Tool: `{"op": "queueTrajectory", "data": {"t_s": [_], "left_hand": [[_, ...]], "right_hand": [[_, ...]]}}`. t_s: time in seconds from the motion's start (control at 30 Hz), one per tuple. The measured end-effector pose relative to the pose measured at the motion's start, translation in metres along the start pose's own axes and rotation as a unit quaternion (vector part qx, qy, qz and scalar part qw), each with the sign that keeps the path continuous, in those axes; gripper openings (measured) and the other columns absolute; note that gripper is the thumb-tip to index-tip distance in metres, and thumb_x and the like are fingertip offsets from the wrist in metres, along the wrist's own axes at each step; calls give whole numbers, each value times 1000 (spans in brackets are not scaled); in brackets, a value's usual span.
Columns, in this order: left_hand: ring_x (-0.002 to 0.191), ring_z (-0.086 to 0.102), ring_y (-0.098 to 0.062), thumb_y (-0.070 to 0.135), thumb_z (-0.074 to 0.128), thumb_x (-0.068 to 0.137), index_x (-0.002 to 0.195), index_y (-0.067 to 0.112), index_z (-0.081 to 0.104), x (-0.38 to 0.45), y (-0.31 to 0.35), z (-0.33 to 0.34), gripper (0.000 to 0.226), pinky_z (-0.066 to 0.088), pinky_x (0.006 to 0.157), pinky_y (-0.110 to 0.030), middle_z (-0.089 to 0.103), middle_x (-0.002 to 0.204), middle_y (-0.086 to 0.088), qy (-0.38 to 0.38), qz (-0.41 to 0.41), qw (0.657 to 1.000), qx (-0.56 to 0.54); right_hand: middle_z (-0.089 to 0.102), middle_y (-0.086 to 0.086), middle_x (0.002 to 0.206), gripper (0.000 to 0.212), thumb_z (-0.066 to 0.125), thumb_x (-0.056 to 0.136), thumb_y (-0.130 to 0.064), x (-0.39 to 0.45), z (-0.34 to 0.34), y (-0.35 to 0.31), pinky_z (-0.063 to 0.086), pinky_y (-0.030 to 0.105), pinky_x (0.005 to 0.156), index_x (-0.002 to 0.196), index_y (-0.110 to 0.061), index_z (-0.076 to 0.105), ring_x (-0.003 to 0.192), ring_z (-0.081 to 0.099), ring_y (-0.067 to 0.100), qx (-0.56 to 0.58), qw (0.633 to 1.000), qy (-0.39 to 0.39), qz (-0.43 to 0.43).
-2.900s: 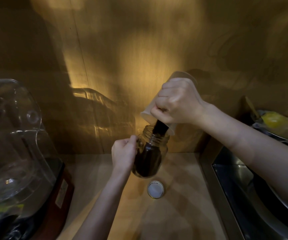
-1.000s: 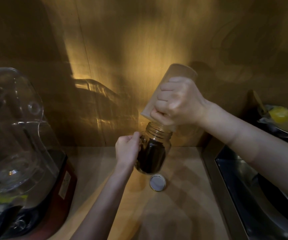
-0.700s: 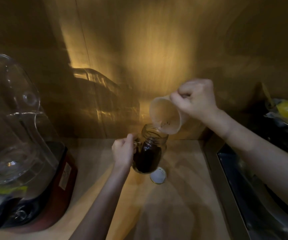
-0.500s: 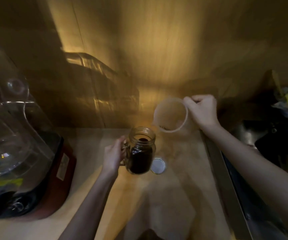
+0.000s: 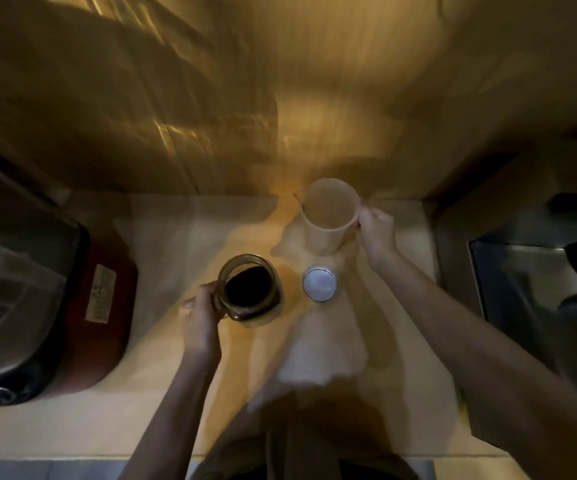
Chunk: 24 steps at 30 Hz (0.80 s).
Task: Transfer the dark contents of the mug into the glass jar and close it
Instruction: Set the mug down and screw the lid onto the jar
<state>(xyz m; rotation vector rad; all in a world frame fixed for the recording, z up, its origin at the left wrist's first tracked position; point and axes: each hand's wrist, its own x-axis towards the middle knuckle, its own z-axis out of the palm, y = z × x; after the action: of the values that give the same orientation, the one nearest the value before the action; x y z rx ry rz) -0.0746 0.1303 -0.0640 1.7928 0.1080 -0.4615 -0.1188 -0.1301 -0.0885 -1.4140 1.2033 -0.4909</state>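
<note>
The glass jar stands upright on the wooden counter, open at the top, with dark contents filling most of it. My left hand grips the jar's handle on its left side. A pale plastic mug stands upright near the back wall, and its inside looks empty. My right hand holds the mug's handle on its right side. The round white jar lid lies flat on the counter between jar and mug, touched by neither hand.
A blender with a red base and a clear cover fills the counter's left side. A steel sink or appliance borders the right. A wooden wall rises just behind the mug.
My right hand tipped the mug back up from over the jar's mouth and set it down upright behind the lid. The view swung down over the counter. My left hand stayed on the jar.
</note>
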Motion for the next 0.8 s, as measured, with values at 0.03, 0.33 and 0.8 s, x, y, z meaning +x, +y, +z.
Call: {"op": "queueTrajectory", "data": {"t_s": [0.03, 0.33, 0.8], "left_hand": [[38, 44, 0, 5, 40, 88, 60, 22, 42, 2, -1, 4, 33, 33, 45, -14, 46, 35, 10, 4, -18, 1000, -20], [34, 30, -5, 11, 45, 85, 58, 3, 51, 16, -41, 33, 29, 27, 39, -19, 34, 31, 7, -64, -93, 994, -3], [47, 41, -12, 16, 49, 86, 44, 13, 51, 22, -54, 43, 42, 33, 46, -17, 43, 47, -4, -72, -78, 994, 18]], "right_hand": [[45, -9, 40, 44, 55, 84, -21, 0, 6, 1, 31, 27, 52, 42, -20, 43, 49, 39, 6, -4, 1000, -3, 7], [38, -11, 35, 54, 51, 93, -15, 1, 27, 21, 27, 26, 52, 42, -20, 37, 43, 33, 4, -17, 999, 15, 31], [51, 17, 113, 47, 48, 75, -25, -52, 2, 78, 39, 3, 75, 115, -1, 51, 98, 49, 23, -90, 995, -32, -8]]}}
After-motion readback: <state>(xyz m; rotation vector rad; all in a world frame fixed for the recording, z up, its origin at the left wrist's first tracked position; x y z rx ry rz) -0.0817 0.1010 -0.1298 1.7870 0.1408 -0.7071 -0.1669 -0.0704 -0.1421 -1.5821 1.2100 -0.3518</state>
